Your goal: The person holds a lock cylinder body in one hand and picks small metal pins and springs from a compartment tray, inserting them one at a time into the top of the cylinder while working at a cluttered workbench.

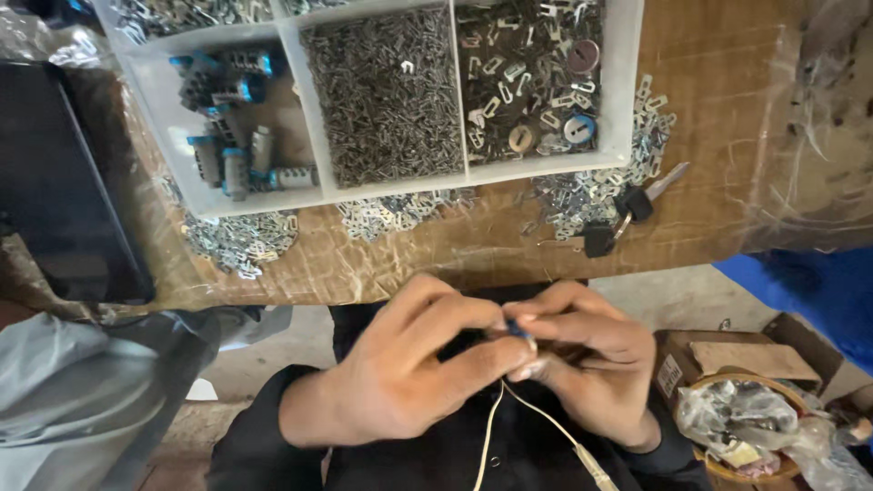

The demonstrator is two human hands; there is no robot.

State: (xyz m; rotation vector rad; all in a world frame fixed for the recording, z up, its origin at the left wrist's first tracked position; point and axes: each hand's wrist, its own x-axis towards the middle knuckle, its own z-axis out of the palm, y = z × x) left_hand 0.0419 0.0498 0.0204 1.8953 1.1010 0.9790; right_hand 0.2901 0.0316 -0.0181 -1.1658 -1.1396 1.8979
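Below the edge of the tabletop (727, 82), the left hand (400, 373) and right hand (591, 350) meet fingertip to fingertip, both grips narrow and pinched on one small blue-ended part (520, 333), mostly hidden between the fingers. On the tabletop stands one white divided tray (293, 55) with three compartments in full view: the left holds roughly ten grey lock cylinders with blue ends (227, 127), the middle one a heap of tiny metal pins (386, 91) too many to count, the right one flat metal clips and three round discs (536, 73). Two black-headed keys (627, 214) lie just beside loose clips near the tray, and one pale cord (536, 418) hangs under the hands.
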